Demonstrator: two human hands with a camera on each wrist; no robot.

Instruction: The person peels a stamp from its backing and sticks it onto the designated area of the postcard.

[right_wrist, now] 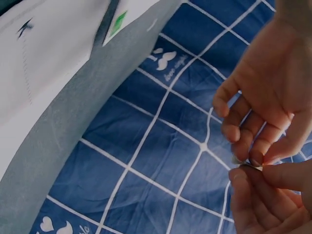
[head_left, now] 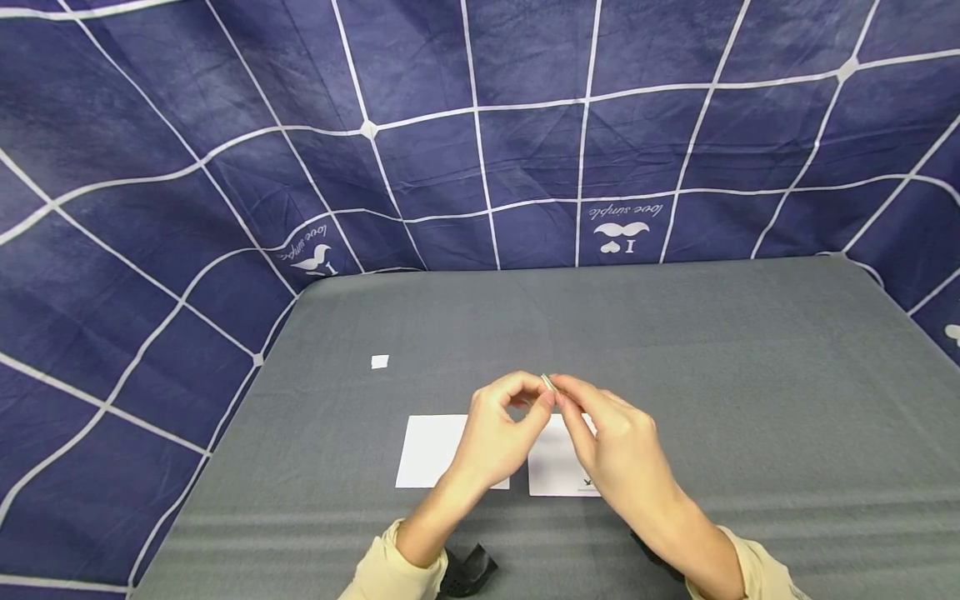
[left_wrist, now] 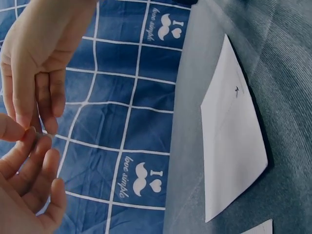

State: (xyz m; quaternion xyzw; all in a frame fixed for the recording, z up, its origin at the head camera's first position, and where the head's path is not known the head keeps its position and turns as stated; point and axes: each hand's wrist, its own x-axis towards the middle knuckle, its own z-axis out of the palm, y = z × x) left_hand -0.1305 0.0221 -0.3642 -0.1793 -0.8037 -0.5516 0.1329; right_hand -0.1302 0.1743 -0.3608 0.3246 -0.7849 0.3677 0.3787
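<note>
My left hand (head_left: 497, 437) and right hand (head_left: 617, 437) meet fingertip to fingertip above the table. Between them they pinch a small, thin, pale piece (head_left: 550, 383), seen nearly edge-on in the head view; I cannot tell its kind. Fingers cover most of it in both wrist views. Below the hands lie two white cards: the left card (head_left: 429, 450), partly behind the left hand, and the right card (head_left: 558, 467), with a small dark print, partly behind the right. In the right wrist view, the left hand (right_wrist: 273, 92) is above and the right hand (right_wrist: 273, 200) below.
A small white square (head_left: 380, 362) lies on the grey table cover (head_left: 315, 467), farther back on the left. Blue cloth with white grid lines (head_left: 525, 158) hangs behind and at the sides. A black strap (head_left: 471, 572) shows by the left sleeve.
</note>
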